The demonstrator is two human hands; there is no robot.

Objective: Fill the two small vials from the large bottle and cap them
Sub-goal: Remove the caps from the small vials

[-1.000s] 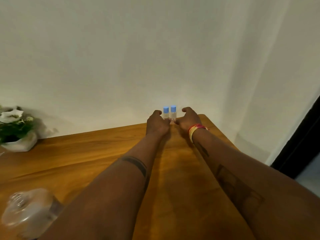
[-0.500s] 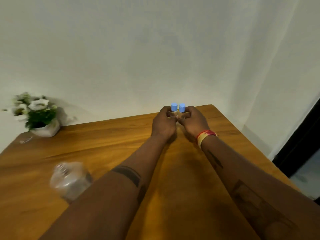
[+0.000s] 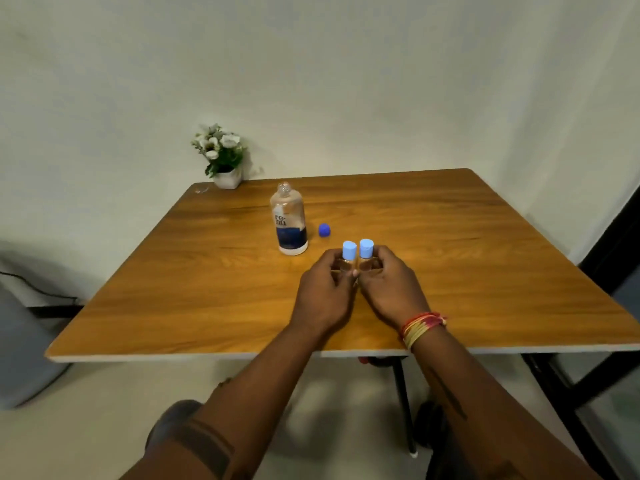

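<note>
Two small clear vials with light-blue caps stand side by side at the middle of the wooden table (image 3: 173, 306). My left hand (image 3: 323, 292) grips the left vial (image 3: 348, 252) and my right hand (image 3: 389, 289) grips the right vial (image 3: 366, 250); only the caps and necks show above my fingers. The large clear bottle (image 3: 289, 221), uncapped with a blue label band, stands upright just behind and to the left. Its dark-blue cap (image 3: 324, 230) lies on the table between the bottle and the vials.
A small white pot of white flowers (image 3: 223, 157) sits at the table's back left corner against the wall. The table's front edge runs below my wrists. Black table legs (image 3: 403, 403) and a grey object (image 3: 20, 351) on the floor at left are visible.
Both hands have drawn the two vials from the far edge toward the middle of the table, keeping hold. The view has pulled back, now showing the whole table and the upright bottle.
</note>
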